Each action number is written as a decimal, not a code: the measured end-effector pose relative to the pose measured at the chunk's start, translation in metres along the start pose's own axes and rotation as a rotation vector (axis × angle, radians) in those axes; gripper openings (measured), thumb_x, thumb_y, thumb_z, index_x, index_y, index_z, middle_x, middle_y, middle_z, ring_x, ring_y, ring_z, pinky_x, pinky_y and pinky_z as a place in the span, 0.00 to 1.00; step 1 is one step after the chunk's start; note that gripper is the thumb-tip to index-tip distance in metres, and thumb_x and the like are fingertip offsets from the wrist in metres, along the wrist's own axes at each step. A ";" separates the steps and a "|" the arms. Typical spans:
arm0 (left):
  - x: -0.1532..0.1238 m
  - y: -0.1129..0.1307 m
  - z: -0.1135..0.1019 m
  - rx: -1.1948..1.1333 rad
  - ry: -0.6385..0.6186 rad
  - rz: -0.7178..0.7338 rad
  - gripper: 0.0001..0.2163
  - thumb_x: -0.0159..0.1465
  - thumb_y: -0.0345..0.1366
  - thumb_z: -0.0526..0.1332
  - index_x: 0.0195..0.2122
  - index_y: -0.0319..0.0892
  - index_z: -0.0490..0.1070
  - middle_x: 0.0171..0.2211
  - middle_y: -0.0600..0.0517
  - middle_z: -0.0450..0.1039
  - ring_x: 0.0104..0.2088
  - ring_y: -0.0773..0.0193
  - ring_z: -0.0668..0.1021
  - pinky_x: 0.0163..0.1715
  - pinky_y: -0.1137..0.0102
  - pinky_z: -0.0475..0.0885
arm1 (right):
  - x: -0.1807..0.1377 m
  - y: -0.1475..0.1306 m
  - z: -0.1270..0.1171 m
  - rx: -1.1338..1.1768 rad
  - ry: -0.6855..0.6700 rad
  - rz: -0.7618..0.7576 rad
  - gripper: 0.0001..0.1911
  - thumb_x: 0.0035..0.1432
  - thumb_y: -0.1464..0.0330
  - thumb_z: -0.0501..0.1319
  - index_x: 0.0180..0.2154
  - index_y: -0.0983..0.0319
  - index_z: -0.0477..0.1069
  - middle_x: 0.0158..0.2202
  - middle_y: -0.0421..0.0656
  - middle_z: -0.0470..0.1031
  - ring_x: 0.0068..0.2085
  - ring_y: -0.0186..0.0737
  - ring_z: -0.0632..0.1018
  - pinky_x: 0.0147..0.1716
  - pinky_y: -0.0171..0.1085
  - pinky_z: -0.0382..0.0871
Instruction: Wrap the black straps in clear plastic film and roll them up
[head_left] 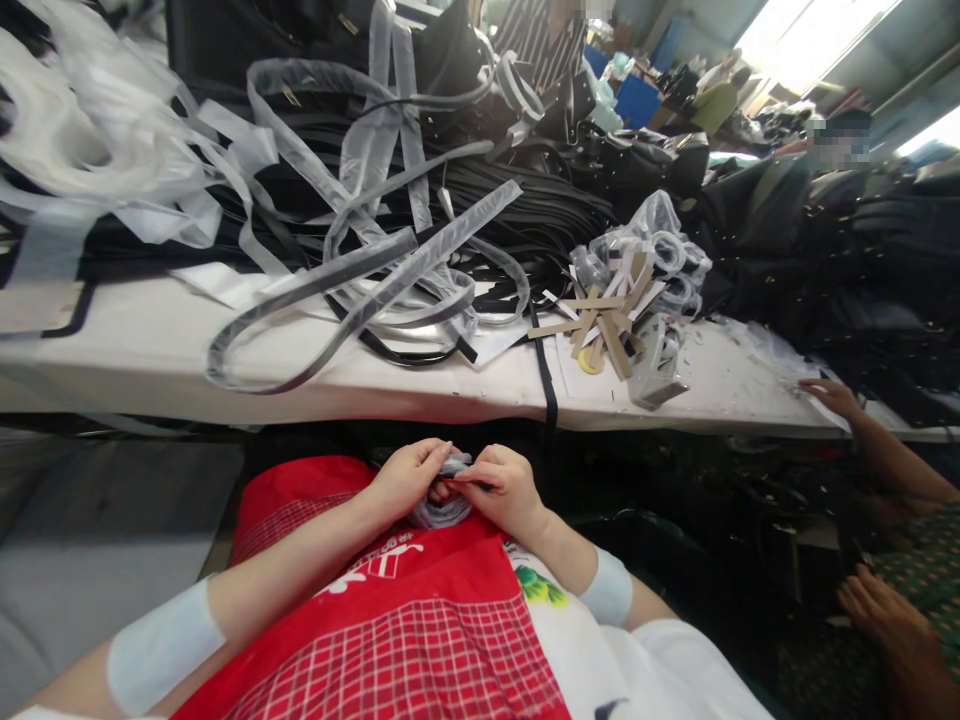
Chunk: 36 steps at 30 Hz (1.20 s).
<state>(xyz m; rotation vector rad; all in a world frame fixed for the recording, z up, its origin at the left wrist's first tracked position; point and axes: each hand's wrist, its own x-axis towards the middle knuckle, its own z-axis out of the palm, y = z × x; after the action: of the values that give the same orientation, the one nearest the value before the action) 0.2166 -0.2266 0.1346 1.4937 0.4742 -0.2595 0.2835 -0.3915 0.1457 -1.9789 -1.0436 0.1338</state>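
Over my lap, my left hand [411, 478] and my right hand [504, 490] are close together, fingers pinched. Between them is a coiled strap [442, 514], greyish and apparently wrapped in clear plastic film. The left fingers and thumb grip the coil's upper left side. On its right side the right fingers and thumb press together, with a thin dark strip and a bit of red showing at the fingertips. Part of the coil is hidden behind the fingers. A red checked apron [405, 660] lies directly beneath.
Loose film-wrapped straps [360, 300] lie tangled on the white table [150, 365]. Rolls of white film [82, 130] stand at left. Card strips [611, 325] and wrapped coils [667, 255] are at centre right. Black bags [772, 220] pile up behind. A co-worker's hand [832, 395] reaches in at right.
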 end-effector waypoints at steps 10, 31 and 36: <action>-0.005 0.007 0.000 0.099 0.036 0.036 0.18 0.61 0.51 0.54 0.34 0.42 0.75 0.28 0.50 0.80 0.31 0.56 0.80 0.35 0.64 0.73 | 0.002 -0.025 -0.018 0.035 0.019 -0.010 0.05 0.58 0.67 0.62 0.31 0.61 0.74 0.26 0.42 0.74 0.28 0.35 0.73 0.29 0.35 0.66; -0.023 0.027 0.008 0.322 -0.006 0.277 0.12 0.62 0.43 0.57 0.25 0.43 0.72 0.28 0.52 0.74 0.31 0.62 0.75 0.35 0.70 0.68 | 0.021 0.033 0.001 0.638 -0.320 0.758 0.26 0.54 0.49 0.59 0.25 0.66 0.74 0.22 0.41 0.72 0.24 0.31 0.70 0.27 0.32 0.63; -0.021 0.025 0.005 0.393 0.081 0.305 0.14 0.62 0.45 0.56 0.25 0.44 0.74 0.36 0.50 0.70 0.39 0.60 0.75 0.43 0.67 0.68 | 0.019 0.022 0.004 0.679 -0.229 0.601 0.15 0.51 0.58 0.64 0.28 0.66 0.76 0.25 0.39 0.73 0.27 0.32 0.69 0.30 0.32 0.63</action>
<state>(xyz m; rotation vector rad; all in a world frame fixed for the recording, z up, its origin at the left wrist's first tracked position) 0.2103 -0.2328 0.1660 1.9416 0.2608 -0.0514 0.3077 -0.3811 0.1331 -1.5915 -0.4068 0.9301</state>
